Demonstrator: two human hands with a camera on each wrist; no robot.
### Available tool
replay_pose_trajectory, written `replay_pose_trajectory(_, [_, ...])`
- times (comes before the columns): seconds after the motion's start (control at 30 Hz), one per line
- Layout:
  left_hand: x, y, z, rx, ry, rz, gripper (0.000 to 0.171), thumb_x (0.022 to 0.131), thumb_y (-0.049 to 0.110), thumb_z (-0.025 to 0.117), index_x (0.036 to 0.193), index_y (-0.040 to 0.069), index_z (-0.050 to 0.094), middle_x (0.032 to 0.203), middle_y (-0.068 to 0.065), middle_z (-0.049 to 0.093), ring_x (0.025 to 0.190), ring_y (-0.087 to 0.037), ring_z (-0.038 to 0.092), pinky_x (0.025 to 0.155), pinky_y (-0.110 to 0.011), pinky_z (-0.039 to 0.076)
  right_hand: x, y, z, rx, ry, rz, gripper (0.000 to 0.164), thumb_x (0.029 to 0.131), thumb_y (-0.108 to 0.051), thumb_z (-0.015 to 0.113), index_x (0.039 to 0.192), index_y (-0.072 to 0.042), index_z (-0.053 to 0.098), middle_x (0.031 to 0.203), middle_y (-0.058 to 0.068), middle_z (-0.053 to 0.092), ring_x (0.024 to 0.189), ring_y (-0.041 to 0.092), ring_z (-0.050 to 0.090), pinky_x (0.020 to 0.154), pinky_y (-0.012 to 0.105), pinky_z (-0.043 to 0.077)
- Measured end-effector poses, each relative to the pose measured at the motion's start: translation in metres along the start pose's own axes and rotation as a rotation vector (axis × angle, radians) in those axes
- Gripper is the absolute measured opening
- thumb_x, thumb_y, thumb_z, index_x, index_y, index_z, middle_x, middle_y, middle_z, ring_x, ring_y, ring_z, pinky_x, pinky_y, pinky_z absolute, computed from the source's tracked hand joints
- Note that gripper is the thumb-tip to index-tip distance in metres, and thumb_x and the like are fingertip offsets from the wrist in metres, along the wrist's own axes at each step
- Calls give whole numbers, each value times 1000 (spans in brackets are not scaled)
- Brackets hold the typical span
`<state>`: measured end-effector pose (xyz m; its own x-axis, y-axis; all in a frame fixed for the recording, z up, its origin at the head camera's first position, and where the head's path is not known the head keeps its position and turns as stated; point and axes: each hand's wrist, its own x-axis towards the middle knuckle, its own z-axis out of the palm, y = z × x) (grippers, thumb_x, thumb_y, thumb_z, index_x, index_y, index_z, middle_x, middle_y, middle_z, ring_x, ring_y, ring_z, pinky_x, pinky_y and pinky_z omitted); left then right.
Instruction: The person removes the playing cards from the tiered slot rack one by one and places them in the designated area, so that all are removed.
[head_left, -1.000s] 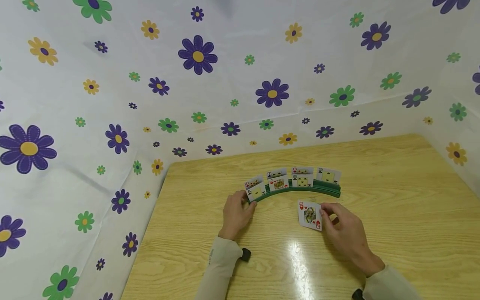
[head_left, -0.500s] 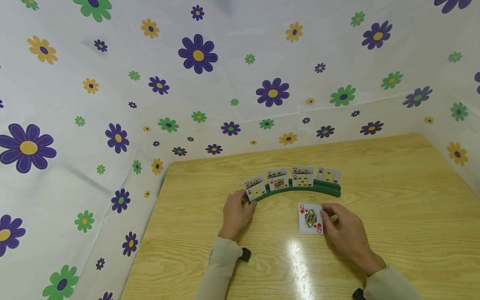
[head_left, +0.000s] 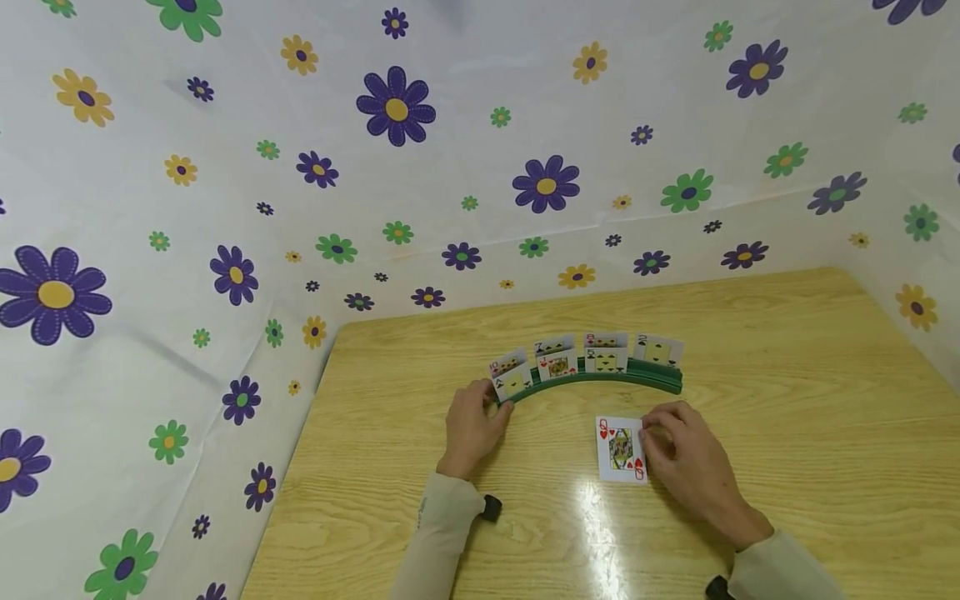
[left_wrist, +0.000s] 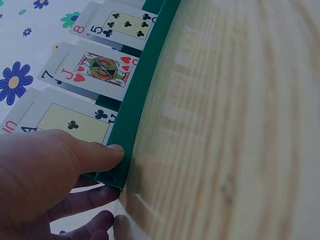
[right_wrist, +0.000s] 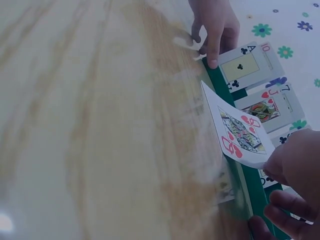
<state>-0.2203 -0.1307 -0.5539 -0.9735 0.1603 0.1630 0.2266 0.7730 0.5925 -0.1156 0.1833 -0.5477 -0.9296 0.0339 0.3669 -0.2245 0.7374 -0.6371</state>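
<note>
A curved green card holder (head_left: pixel 656 377) stands on the table with playing cards upright in it. At its left end my left hand (head_left: pixel 468 425) holds it, thumb on the front face and fingers behind, as the left wrist view shows. My right hand (head_left: pixel 693 458) pinches the queen of hearts (head_left: pixel 621 450) by its right edge, face up, in front of the holder and apart from it. The ace of clubs (left_wrist: pixel 72 117) stands before a red ten, the jack of hearts (left_wrist: pixel 100 70) before a seven, and the five of clubs (left_wrist: pixel 125 25) before a red eight.
A black two (head_left: pixel 658 350) stands alone near the holder's right end. The wooden table (head_left: pixel 390 375) reaches back to a white flower-print cloth (head_left: pixel 450 183) that hangs behind and at both sides. Light glares off the tabletop in front.
The queen of hearts has shifted slightly toward the person and its face has turned more upward to the head camera. My left hand and the holder have stayed in place.
</note>
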Motion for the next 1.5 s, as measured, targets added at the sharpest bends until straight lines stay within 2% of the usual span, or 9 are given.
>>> replay_pose_trajectory(0.1, [0, 0, 0, -3, 0, -2, 23, 101, 26, 79, 117, 11, 73, 111, -10, 74, 101, -28, 63, 87, -46, 51, 0, 2, 1, -4, -7, -5, 10, 92, 1, 80, 101, -3, 78, 123, 20, 69, 115, 41, 65, 87, 55, 54])
replay_pose_trajectory(0.23, [0, 0, -1, -2, -4, -10, 24, 101, 26, 79, 118, 10, 72, 111, -10, 74, 101, -28, 62, 87, -46, 50, 0, 3, 2, -4, -34, 6, 9, 93, 1, 80, 101, -2, 78, 126, 22, 68, 119, 44, 63, 91, 60, 53])
replay_pose_trajectory(0.47, [1, 0, 0, -1, 1, -6, 23, 101, 26, 79, 117, 10, 73, 111, -10, 74, 100, -27, 63, 87, -46, 51, 1, 4, 2, -21, -76, 19, 9, 94, -1, 80, 103, 0, 79, 127, 23, 67, 120, 45, 62, 95, 63, 53])
replay_pose_trajectory(0.8, [1, 1, -1, 14, 9, 6, 23, 101, 25, 80, 116, 9, 73, 108, -9, 74, 97, -25, 61, 85, -42, 50, 1, 7, 5, -40, -45, -14, 11, 90, -1, 83, 101, -1, 80, 122, 20, 68, 116, 42, 64, 92, 60, 53])
replay_pose_trajectory(1.13, [1, 0, 0, 9, 12, 28, 23, 101, 25, 79, 116, 8, 73, 109, -11, 75, 101, -30, 65, 88, -48, 52, 1, 4, 3, -40, -116, 52, 11, 95, -5, 78, 105, 0, 79, 127, 23, 66, 122, 44, 60, 100, 64, 51])
replay_pose_trajectory(1.5, [0, -1, 0, 3, 8, 28, 21, 101, 25, 79, 115, 9, 73, 109, -10, 74, 100, -29, 64, 86, -46, 52, -2, 3, 2, -16, -92, 45, 10, 95, -2, 76, 104, 1, 79, 127, 24, 66, 121, 45, 59, 101, 63, 49])
